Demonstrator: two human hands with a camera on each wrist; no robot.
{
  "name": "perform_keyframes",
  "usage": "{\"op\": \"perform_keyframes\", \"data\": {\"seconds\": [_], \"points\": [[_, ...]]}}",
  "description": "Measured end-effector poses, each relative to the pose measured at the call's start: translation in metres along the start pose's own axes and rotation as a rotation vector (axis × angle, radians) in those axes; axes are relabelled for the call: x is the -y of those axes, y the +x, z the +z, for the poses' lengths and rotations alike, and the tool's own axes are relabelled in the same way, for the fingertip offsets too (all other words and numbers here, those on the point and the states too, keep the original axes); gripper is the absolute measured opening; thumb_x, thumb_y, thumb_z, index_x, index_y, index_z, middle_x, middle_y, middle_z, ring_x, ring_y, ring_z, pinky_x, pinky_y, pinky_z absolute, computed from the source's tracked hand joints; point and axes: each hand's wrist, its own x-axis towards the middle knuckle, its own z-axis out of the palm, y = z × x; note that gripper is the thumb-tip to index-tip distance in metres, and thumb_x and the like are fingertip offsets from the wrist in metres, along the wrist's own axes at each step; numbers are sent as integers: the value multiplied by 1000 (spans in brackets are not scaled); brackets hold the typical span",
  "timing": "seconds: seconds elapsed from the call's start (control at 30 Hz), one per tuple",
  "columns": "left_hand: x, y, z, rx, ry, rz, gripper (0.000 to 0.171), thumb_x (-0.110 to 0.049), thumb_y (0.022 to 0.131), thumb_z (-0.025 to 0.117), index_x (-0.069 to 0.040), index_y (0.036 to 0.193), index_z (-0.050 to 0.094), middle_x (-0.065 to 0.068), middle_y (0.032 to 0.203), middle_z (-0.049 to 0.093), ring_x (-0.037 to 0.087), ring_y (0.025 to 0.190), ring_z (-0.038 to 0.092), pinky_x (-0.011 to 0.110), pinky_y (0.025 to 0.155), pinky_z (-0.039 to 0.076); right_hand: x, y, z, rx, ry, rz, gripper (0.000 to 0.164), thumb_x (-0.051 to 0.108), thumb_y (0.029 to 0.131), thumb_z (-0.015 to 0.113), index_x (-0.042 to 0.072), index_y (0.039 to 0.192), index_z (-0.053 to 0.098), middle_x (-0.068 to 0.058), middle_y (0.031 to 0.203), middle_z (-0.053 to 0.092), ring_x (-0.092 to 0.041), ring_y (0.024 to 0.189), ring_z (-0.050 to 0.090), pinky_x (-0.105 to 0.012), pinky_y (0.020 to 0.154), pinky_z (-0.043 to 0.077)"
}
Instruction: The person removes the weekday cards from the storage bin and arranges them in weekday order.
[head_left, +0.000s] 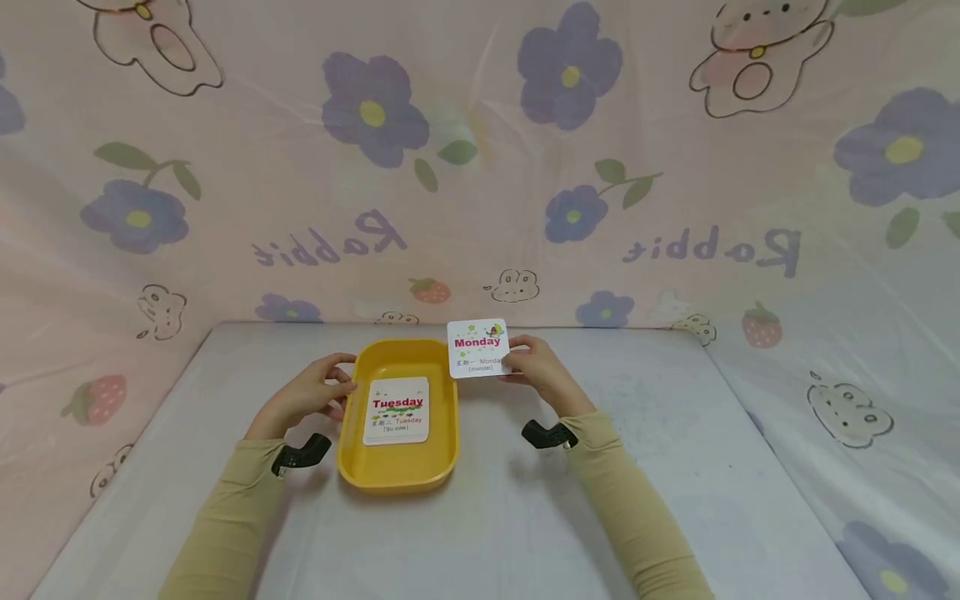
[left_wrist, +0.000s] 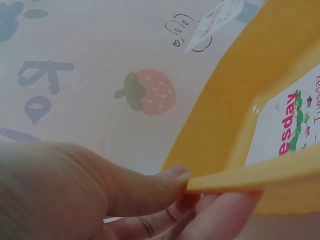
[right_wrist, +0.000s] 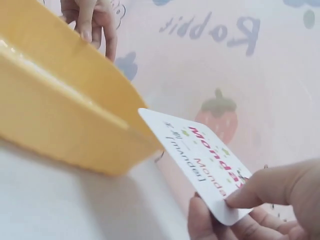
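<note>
monday card (head_left: 477, 348) in right hand (head_left: 538, 367) by tray rim (head_left: 454, 437), left hand (head_left: 309, 392) opposite

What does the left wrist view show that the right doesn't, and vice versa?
Only the left wrist view shows the Tuesday card, partly cut off, in the yellow tray. Only the right wrist view shows the right hand, pinching the Monday card. Both share the tray, the left hand at its rim, a printed strawberry on the backdrop and the Monday card, too slanted to read in the left wrist view.
</note>
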Motion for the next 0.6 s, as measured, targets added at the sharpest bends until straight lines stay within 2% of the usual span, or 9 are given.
{"op": "perform_keyframes", "data": {"seconds": [0.37, 0.6], "points": [[-2, 4, 0, -48, 18, 40, 58, -7, 97, 54, 2, 146, 25, 23, 105, 50, 21, 63, 60, 37, 58, 56, -24, 15, -20, -115, 60, 55, 41, -8, 86, 54, -7, 127, 46, -23, 109, 56, -21, 80, 61, -32, 72, 54], [-2, 7, 5, -62, 38, 43, 56, -7, 98, 53, 2, 145, 26, 23, 104, 51, 22, 67, 60, 36, 59, 56, -41, 23, -21, -111, 9, 66, 43, -9, 84, 55, -8, 127, 47, -21, 106, 58, -18, 74, 61, -38, 78, 54]]}}
